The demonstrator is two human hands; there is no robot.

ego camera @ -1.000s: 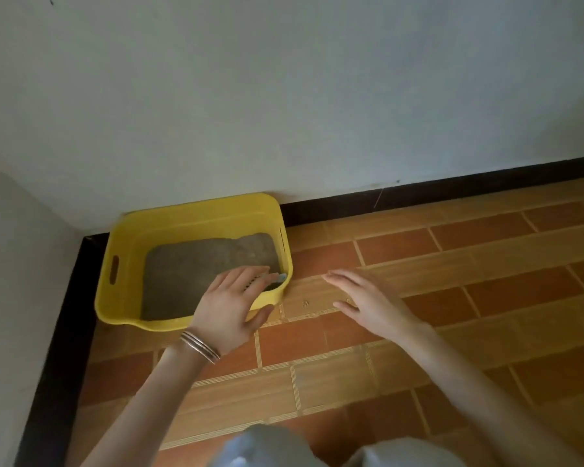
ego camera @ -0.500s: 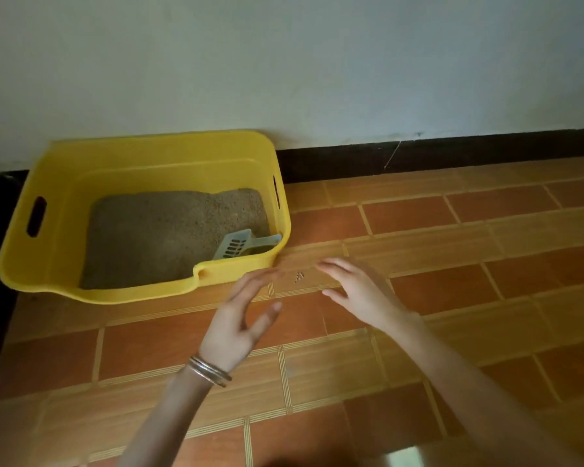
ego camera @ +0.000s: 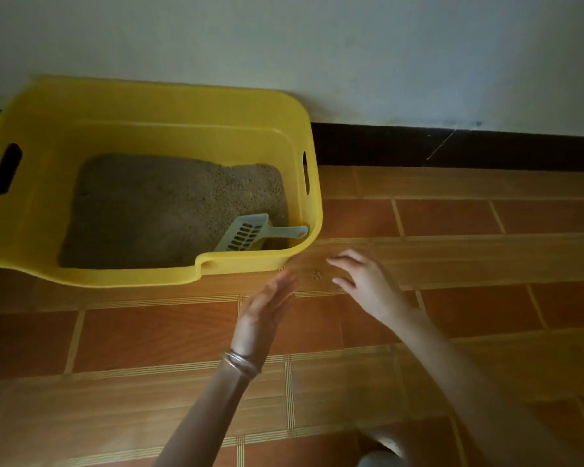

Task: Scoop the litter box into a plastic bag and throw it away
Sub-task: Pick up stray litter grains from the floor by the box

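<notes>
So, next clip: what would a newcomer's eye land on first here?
The bright yellow litter box against the wall at upper left stands out, with a pale scoop lying on the litter in its near right corner. Just in front of that corner, the left hand and right hand are open above the tiled floor, either side of a few spilled grains.

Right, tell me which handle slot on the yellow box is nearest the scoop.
The slot in the box's right wall, just beside the scoop's handle tip; the other slot sits in the left wall, across the litter.
</notes>
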